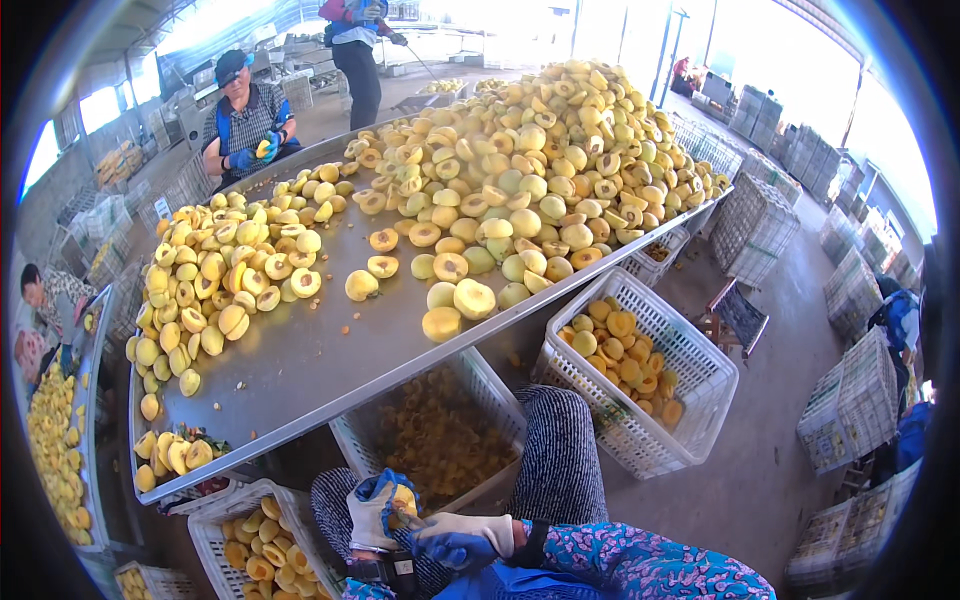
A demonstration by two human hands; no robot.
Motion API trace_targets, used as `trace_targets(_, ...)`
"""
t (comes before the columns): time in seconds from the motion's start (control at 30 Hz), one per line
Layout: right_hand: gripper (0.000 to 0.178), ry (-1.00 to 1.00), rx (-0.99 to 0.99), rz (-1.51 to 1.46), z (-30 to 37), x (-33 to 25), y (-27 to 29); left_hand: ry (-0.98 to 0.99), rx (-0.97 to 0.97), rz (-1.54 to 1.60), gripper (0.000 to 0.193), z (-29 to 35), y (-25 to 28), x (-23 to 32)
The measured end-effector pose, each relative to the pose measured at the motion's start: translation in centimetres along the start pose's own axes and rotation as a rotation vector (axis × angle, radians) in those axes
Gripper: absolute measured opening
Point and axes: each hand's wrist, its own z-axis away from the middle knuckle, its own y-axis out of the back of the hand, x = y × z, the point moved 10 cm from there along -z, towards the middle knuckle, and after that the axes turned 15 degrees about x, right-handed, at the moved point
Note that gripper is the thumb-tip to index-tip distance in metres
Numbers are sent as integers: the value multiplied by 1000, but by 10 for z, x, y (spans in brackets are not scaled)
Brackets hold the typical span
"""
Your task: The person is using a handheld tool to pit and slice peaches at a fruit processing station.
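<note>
My left hand [376, 512], in a white and blue glove, is closed around a yellow peach half [404, 500] above my lap. Against that fruit, my right hand [462, 538], gloved alike, has its fingers closed; a thin tool may be in them, but I cannot make it out. In front of me stands a metal table [330, 345] with a tall heap of peach halves [560, 170] on its right. More peach halves [215, 275] lie along its left side. Below the table edge, between my knees, a crate [500, 398] holds brownish scraps.
White plastic crates with peach halves stand at my right [690, 425] and at my left [205, 535]. A co-worker [250, 130] sits across the table holding a fruit; another person [358, 60] stands behind. Stacked crates [850, 400] line the right side. A second table [90, 400] is at far left.
</note>
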Motion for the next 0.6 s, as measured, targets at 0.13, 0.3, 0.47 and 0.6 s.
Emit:
trace_targets(0.13, 44, 130, -36, -64, -2, -3, -1, -13, 44, -27, 15, 0, 1, 1)
trace_targets(0.3, 39, 153, 18, -63, 6, 1, -10, -69, 26, -14, 14, 4, 0, 3)
trace_targets(0.47, 35, 126, 192, 10, 15, 13, -11, -45, 6, -124, 16, -2, 11, -15)
trace_targets(0.6, 27, 297, 185, -50, 13, 19, -64, -107, -350, 232, 14, 16, -20, 17)
